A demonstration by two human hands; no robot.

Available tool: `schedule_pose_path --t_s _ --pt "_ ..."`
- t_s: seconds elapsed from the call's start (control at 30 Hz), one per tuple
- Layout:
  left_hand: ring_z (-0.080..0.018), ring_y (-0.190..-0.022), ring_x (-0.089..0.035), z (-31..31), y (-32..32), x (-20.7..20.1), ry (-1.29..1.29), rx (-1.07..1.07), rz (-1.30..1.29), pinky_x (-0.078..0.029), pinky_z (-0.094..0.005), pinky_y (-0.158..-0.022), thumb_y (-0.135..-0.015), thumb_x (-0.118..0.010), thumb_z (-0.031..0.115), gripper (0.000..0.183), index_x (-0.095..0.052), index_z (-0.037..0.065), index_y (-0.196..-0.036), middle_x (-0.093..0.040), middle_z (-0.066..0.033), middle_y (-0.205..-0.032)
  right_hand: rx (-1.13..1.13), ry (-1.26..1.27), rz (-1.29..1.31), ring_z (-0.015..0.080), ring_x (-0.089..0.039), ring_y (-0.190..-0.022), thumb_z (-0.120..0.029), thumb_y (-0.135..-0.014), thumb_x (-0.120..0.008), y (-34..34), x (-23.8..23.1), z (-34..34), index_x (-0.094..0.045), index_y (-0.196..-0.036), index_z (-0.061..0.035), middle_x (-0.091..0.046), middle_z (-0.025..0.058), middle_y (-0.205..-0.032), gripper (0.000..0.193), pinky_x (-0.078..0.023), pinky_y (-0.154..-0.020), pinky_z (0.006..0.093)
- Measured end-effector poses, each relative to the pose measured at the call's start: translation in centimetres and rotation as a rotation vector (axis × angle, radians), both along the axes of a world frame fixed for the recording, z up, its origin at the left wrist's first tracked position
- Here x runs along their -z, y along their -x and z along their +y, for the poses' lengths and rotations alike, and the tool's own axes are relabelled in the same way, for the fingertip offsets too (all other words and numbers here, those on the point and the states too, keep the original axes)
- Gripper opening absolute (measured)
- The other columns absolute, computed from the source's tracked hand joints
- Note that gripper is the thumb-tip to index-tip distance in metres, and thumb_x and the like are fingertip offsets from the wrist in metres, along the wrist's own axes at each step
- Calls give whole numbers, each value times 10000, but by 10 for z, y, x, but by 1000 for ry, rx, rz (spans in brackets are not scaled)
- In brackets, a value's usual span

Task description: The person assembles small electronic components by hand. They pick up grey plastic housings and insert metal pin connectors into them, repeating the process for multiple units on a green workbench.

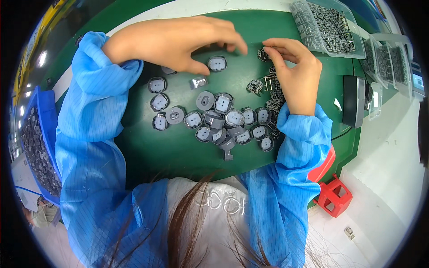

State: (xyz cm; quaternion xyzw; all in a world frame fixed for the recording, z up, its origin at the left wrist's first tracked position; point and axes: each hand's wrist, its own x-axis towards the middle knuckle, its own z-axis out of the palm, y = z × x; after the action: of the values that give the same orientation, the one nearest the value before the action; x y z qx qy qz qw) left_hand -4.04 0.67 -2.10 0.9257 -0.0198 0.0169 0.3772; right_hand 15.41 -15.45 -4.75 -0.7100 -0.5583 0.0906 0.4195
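My left hand [178, 42] hovers over the left part of the green table, its thumb and fingers apart and nothing between them. Below its thumb lies a grey cap on its side [198, 82], and near its fingers a grey round housing [217, 63] with a pale inner face. At the right, my right hand [299, 67] pinches a small black part with metal pins [263, 54] between thumb and index finger. Under that hand runs a pile of similar black parts [275, 91], partly hidden by the wrist. A single black part [254, 87] lies left of the pile.
Several grey housings [223, 102] lie scattered and piled mid-table. A clear bin of metal-pinned parts [330, 29] stands far right, with more clear trays [389, 62] beyond. A blue crate [44, 134] of dark parts is at left. A black box [354, 102] and red stool [334, 195] are at right.
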Motion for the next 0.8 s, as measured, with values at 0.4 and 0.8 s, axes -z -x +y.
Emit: schedule_pose_path --t_s 0.4,0.8 --pt "-299 -1101 -592 -5 -13 16 -67 -103 -125 -488 -409 -970 -783 -797 115 566 -563 47 -1294 -556 -102 -1271 -86 -191 272 142 -723 -798 -3 -843 -779 16 -14 0 -772 -965 -43 -762 58 -917 129 -583 -716 288" --pt "-292 -1180 -579 -12 -48 43 -141 -152 -276 -473 -423 -1019 -810 -788 151 391 -611 37 -1139 -610 -114 -1251 161 -353 398 120 -694 -870 -11 -892 -766 2 -22 -3 -724 -1033 11 -736 53 -976 149 -562 -776 255"
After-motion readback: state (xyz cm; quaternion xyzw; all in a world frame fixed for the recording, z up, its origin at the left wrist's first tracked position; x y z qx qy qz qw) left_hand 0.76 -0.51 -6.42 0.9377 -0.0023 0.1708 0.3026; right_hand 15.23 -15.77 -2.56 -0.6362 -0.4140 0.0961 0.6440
